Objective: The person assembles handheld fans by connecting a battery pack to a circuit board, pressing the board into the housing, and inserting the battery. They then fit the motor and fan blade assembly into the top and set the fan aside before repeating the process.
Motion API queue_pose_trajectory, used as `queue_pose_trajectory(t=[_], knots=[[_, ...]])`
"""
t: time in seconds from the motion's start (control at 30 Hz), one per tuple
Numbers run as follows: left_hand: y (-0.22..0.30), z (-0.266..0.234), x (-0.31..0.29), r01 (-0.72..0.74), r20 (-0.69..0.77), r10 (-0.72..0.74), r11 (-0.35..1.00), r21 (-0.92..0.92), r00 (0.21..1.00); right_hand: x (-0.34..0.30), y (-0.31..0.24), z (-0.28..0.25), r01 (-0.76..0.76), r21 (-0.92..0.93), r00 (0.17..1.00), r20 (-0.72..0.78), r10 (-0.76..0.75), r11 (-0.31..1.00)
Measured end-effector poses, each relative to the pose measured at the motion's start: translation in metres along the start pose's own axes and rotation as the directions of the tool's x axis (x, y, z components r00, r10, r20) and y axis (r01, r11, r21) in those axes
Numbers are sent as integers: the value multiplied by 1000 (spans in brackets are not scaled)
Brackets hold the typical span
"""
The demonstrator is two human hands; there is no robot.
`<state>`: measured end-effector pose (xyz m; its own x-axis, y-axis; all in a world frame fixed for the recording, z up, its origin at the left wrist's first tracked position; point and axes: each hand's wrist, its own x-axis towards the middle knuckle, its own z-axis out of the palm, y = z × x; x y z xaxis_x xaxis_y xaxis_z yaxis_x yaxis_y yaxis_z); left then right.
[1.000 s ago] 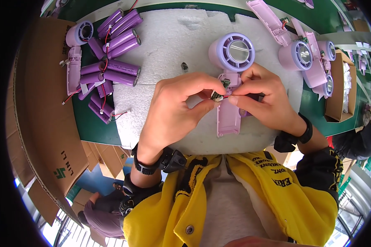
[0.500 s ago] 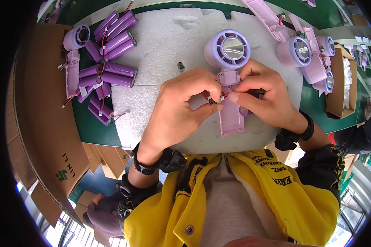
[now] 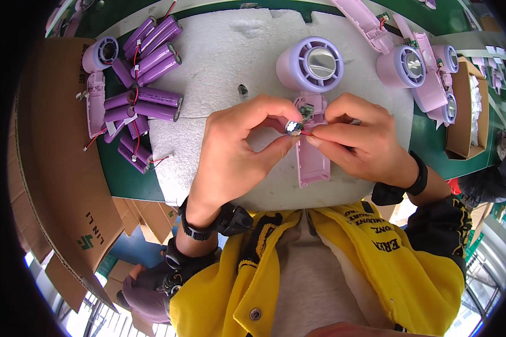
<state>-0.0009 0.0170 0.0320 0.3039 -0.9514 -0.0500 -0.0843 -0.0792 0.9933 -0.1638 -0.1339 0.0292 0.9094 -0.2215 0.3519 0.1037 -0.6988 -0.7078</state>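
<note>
From where I stand, the green table (image 3: pixel 126 181) takes up most of this corner of the room, with a blue patch of floor (image 3: pixel 138 246) showing past it. At its near edge is the person in a yellow jacket (image 3: pixel 225 292); one co-worker in a dusky purple top (image 3: pixel 149 292) shows at the lower left, another in black (image 3: pixel 492 182) away to the right. A tall brown carton (image 3: pixel 67 151) fills the left side, more cartons (image 3: pixel 146 216) sitting low beside it.

On the table lies a thick white foam slab (image 3: pixel 208 50), its surface pitted and its far edge notched. Just right of it stands a smaller open carton (image 3: pixel 460 112) with white pieces inside. Several lavender fans (image 3: pixel 402 67) with pink shells crowd the slab's right corner, while purple battery cells (image 3: pixel 158 106) with red wires are heaped along its left edge.

Mid-slab rests one lavender fan (image 3: pixel 320 62), grille up, its open pink handle (image 3: pixel 314 165) toward the person. Right over that handle, the left hand (image 3: pixel 236 143) pinches a small circuit board (image 3: pixel 293 128) between thumb and forefinger; the right hand (image 3: pixel 362 135) has its fingertips closed on a thin red wire (image 3: pixel 305 133) beside it.
</note>
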Motion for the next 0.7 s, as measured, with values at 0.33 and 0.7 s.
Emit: queue_pose_trajectory(t=[0.33, 0.7], knots=[[0, 2, 7, -208, -15, 218, 947, 244, 976, 1, 3, 5, 12, -78, 995, -95, -19, 997], [-10, 6, 8, -212, -144, 250, 948, 238, 957, 5, 0, 10, -57, -49, 987, -150, 49, 997]])
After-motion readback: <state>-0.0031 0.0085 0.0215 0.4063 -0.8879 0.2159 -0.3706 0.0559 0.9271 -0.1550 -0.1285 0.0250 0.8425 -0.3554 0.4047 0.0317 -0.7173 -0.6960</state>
